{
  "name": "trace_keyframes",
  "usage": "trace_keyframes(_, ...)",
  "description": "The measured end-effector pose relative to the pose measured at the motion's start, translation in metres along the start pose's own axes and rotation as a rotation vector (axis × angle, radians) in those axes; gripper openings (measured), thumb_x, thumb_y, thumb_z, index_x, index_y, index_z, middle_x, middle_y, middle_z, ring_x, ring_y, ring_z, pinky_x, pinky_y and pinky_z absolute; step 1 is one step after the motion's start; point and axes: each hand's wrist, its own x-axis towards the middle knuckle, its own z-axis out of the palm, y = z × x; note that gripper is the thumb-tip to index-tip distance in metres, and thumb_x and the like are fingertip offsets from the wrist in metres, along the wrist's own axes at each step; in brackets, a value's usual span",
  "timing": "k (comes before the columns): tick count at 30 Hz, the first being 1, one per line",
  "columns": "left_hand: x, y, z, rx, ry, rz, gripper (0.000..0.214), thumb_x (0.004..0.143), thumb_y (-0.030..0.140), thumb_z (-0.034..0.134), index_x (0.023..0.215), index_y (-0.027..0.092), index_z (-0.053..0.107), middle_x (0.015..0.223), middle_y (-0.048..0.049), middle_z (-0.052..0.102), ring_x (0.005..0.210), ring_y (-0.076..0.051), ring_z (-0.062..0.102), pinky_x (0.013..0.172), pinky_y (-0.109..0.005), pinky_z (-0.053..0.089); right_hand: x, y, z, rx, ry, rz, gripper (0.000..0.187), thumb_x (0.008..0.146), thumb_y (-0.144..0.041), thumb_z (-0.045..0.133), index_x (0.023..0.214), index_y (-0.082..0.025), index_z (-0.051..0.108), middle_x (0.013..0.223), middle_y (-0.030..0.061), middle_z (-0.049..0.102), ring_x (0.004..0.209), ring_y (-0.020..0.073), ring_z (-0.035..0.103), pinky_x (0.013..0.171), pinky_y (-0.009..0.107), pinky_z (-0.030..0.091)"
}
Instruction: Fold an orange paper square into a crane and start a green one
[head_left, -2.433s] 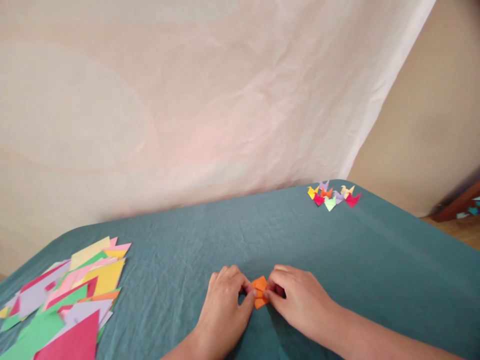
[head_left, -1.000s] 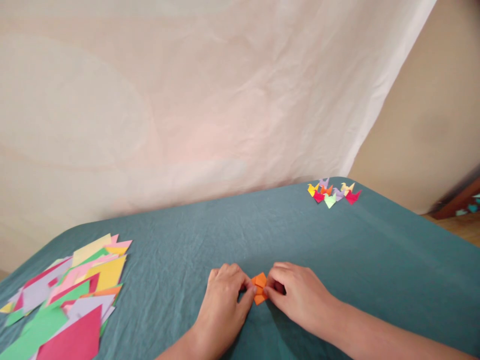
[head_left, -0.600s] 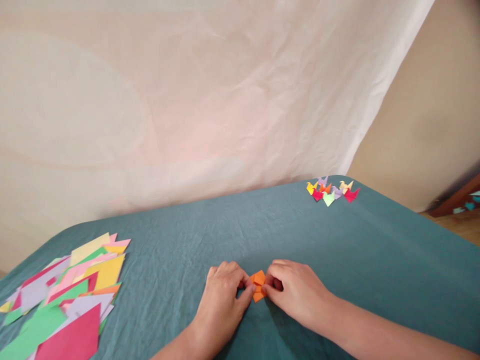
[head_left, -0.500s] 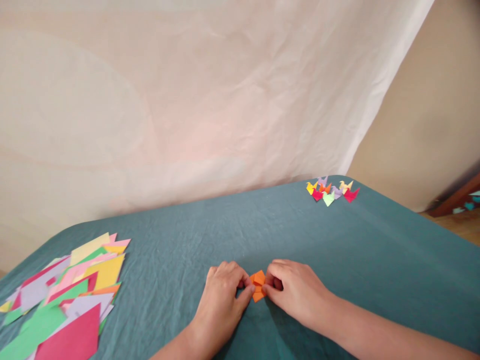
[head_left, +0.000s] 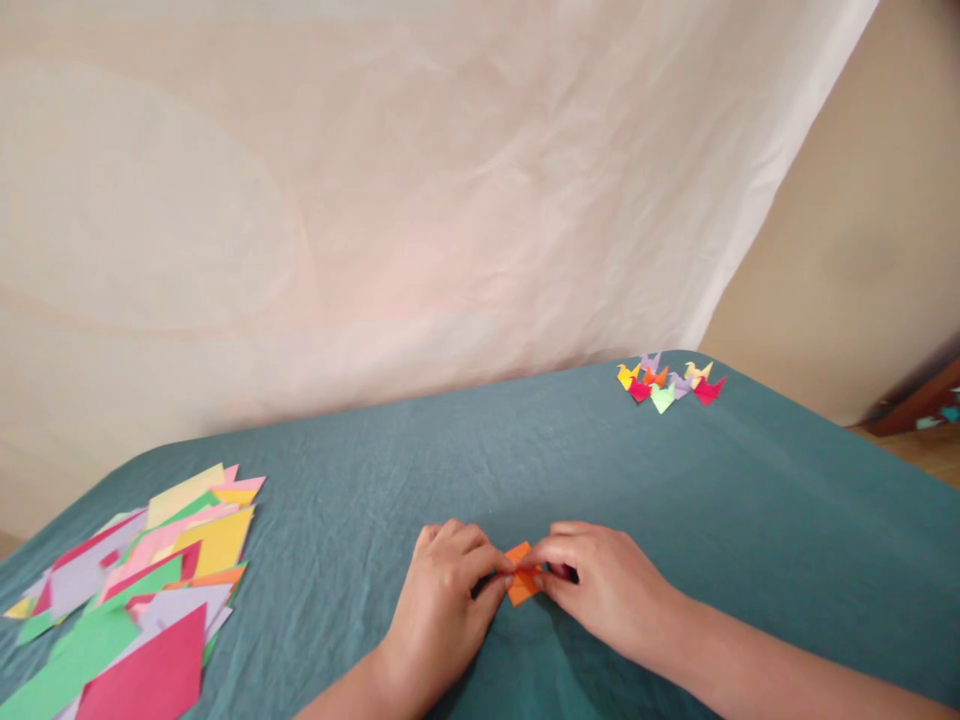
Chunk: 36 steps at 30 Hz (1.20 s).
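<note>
A small folded piece of orange paper (head_left: 523,590) lies on the green-blue cloth in front of me, between my two hands. My left hand (head_left: 452,590) pinches its left side with thumb and index finger. From the right, my right hand (head_left: 600,572) grips the same paper, its index finger reaching over the middle and its thumb at the right edge. The fingertips cover part of the paper, so the folds at its centre are hidden.
To the left is a spread pile of coloured paper sheets (head_left: 150,660). Several folded paper birds (head_left: 663,398) stand at the table's far right corner. A green-blue cloth (head_left: 360,480) covers the table, and a pale sheet (head_left: 420,200) hangs behind it.
My right index finger has moved left across the middle of the orange paper. My left hand has stayed at the paper's left side. The view has shifted slightly.
</note>
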Motion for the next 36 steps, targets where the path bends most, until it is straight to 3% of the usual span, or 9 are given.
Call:
trace_keyframes(7, 0.0, 0.002, -0.004, 0.176, -0.024, 0.156, 0.017, 0.088, 0.019, 0.048, 0.081, 0.022, 0.064, 0.075, -0.0018, 0.058, 0.078, -0.018, 0.049, 0.074, -0.035, 0.032, -0.008, -0.007, -0.007, -0.269, -0.039, -0.191, 0.02, 0.092, -0.018, 0.05, 0.096, -0.03, 0.065, 0.074, -0.0024, 0.059, 0.07, 0.0138, 0.056, 0.061, 0.025, 0.035)
trace_keyframes(9, 0.001, 0.003, -0.006, 0.247, -0.056, 0.194, 0.018, 0.089, 0.019, 0.046, 0.08, 0.021, 0.062, 0.076, -0.0028, 0.058, 0.079, -0.019, 0.049, 0.076, -0.036, 0.033, -0.011, -0.009, -0.004, -0.429, -0.051, -0.274, 0.02, 0.087, -0.016, 0.054, 0.103, -0.026, 0.062, 0.078, -0.0004, 0.061, 0.069, 0.0169, 0.056, 0.059, 0.029, 0.035)
trace_keyframes(12, -0.001, 0.005, -0.005, 0.373, -0.144, 0.23, 0.02, 0.089, 0.017, 0.043, 0.081, 0.02, 0.061, 0.078, -0.0037, 0.06, 0.08, -0.02, 0.05, 0.078, -0.039, 0.034, -0.015, -0.009, 0.006, -0.643, -0.062, -0.358, 0.035, 0.078, -0.012, 0.059, 0.112, -0.019, 0.057, 0.077, 0.0026, 0.063, 0.066, 0.0207, 0.056, 0.055, 0.032, 0.035)
trace_keyframes(15, -0.008, 0.005, -0.003, 0.49, -0.202, 0.327, 0.021, 0.088, 0.016, 0.042, 0.099, 0.018, 0.06, 0.093, -0.0074, 0.064, 0.093, -0.024, 0.052, 0.087, -0.045, 0.033, -0.021, -0.01, 0.016, -0.75, -0.057, -0.379, 0.044, 0.074, -0.008, 0.056, 0.117, -0.012, 0.054, 0.073, 0.0051, 0.065, 0.061, 0.0217, 0.057, 0.052, 0.033, 0.035)
trace_keyframes(18, -0.016, 0.005, -0.004, 0.557, -0.219, 0.465, 0.038, 0.087, 0.02, 0.041, 0.122, 0.012, 0.05, 0.126, -0.0142, 0.054, 0.119, -0.028, 0.041, 0.096, -0.047, 0.028, -0.027, -0.014, 0.02, -0.797, -0.047, -0.361, 0.045, 0.071, -0.007, 0.055, 0.116, -0.008, 0.055, 0.072, 0.0073, 0.066, 0.055, 0.0219, 0.057, 0.047, 0.034, 0.035)
trace_keyframes(20, -0.018, 0.005, -0.008, 0.568, -0.238, 0.507, 0.043, 0.087, 0.019, 0.039, 0.128, 0.009, 0.047, 0.136, -0.014, 0.046, 0.128, -0.027, 0.034, 0.098, -0.045, 0.028, -0.03, -0.016, 0.02, -0.803, -0.037, -0.366, 0.046, 0.07, -0.007, 0.054, 0.116, -0.008, 0.056, 0.071, 0.0075, 0.066, 0.054, 0.022, 0.058, 0.045, 0.033, 0.034)
trace_keyframes(28, -0.013, 0.001, -0.023, 0.501, -0.301, 0.52, 0.049, 0.083, 0.016, 0.042, 0.132, 0.01, 0.043, 0.139, -0.0122, 0.044, 0.129, -0.024, 0.037, 0.105, -0.044, 0.024, -0.029, -0.017, 0.018, -0.766, -0.019, -0.379, 0.046, 0.067, -0.008, 0.055, 0.113, -0.013, 0.058, 0.067, 0.0046, 0.067, 0.049, 0.0208, 0.059, 0.042, 0.032, 0.033)
trace_keyframes(36, -0.015, -0.002, -0.029, 0.44, -0.331, 0.514, 0.056, 0.083, 0.017, 0.043, 0.138, 0.012, 0.035, 0.142, -0.0121, 0.04, 0.133, -0.022, 0.032, 0.111, -0.041, 0.016, -0.029, -0.017, 0.014, -0.73, -0.065, -0.352, 0.041, 0.067, -0.009, 0.056, 0.108, -0.008, 0.06, 0.065, 0.0063, 0.068, 0.048, 0.0206, 0.06, 0.043, 0.032, 0.034)
